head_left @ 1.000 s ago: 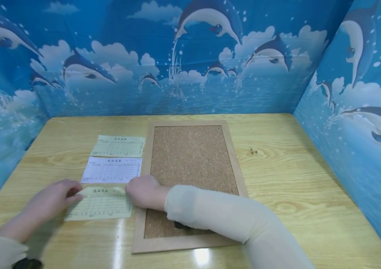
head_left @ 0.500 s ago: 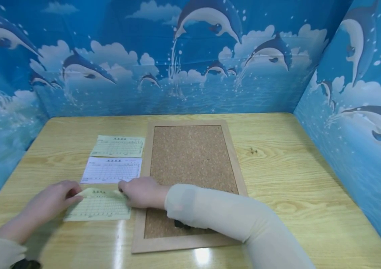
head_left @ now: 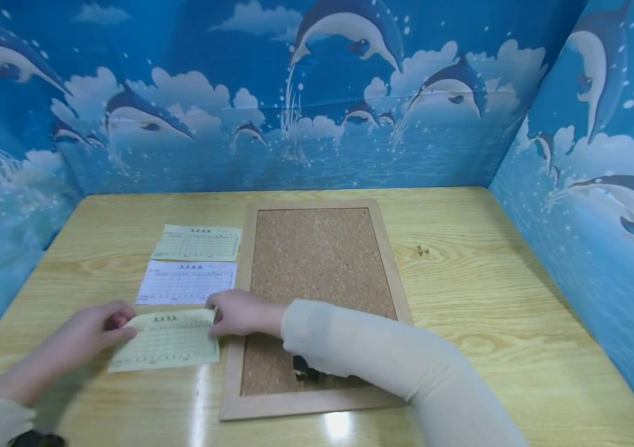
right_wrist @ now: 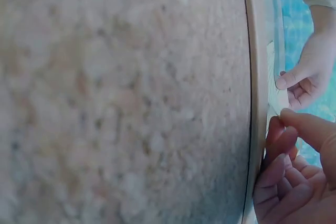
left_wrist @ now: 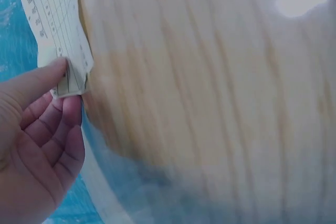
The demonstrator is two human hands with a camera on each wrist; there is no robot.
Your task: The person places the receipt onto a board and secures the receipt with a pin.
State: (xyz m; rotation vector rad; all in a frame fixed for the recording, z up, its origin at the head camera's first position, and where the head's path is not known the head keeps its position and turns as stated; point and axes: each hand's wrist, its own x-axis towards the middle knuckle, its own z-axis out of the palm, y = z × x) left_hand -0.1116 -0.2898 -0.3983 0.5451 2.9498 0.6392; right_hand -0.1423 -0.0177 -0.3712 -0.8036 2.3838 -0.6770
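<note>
Fingers [left_wrist: 72,111] of left hand [head_left: 90,329] and right hand [head_left: 238,312] pinch a yellow form [head_left: 171,340] at either end, long axis toward the corkboard [head_left: 322,261].

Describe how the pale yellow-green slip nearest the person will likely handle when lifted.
The slip is probably floppy: its edge waves in the left wrist view. It looks paper-thin, so likely very light. It may crease easily, since its end bends at the left grip.
</note>
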